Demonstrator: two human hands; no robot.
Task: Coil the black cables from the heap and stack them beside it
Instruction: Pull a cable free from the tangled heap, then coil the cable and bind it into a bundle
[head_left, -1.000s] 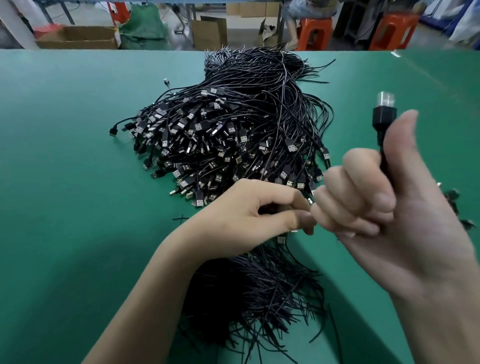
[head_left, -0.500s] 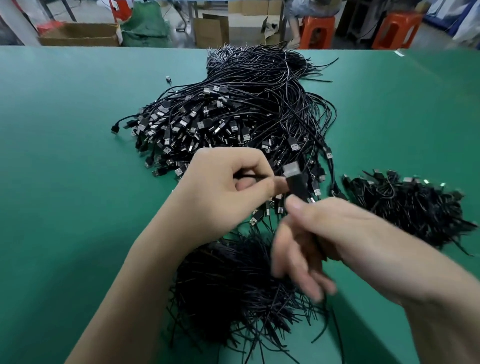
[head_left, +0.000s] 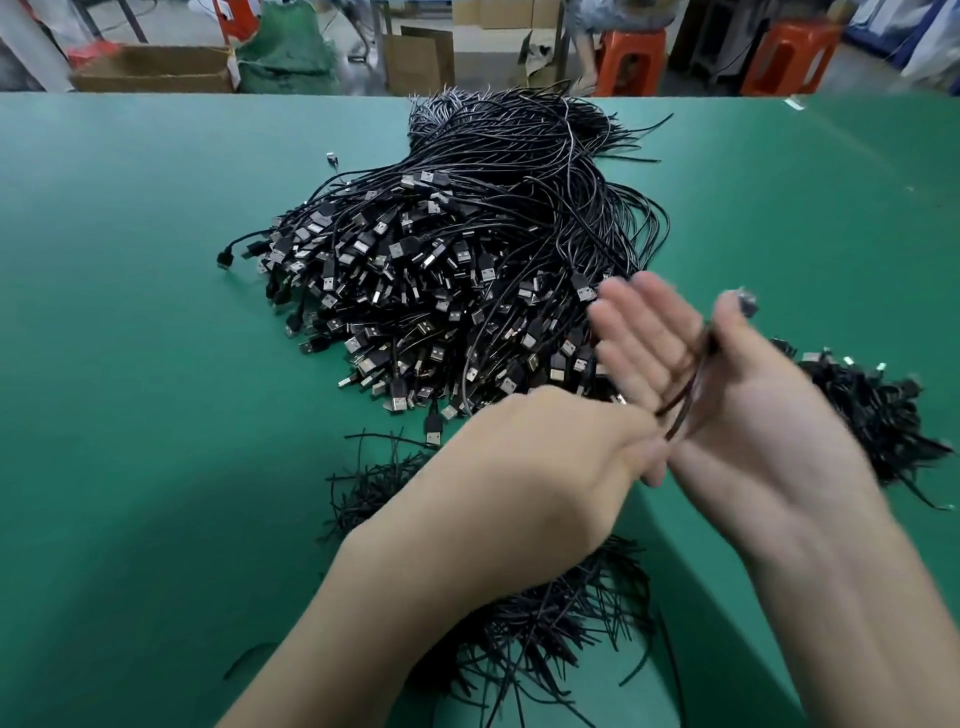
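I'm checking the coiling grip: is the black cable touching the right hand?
Touching. The head view shows the black cable crossing the palm of the right hand, tucked under its thumb, while the left hand pinches its lower end.

Setting: a production workshop, or small assembly floor. Indicators: a wide green work table (head_left: 130, 364) carrying a bulk heap of identical black USB cables (head_left: 467, 249) — and, beyond its far edge, cardboard cartons (head_left: 150, 70), a stuffed green sack (head_left: 283, 57) and orange plastic stools (head_left: 631, 60).

Green table (head_left: 130, 364); orange stool (head_left: 631, 60), cardboard box (head_left: 150, 70), green sack (head_left: 285, 57) beyond.
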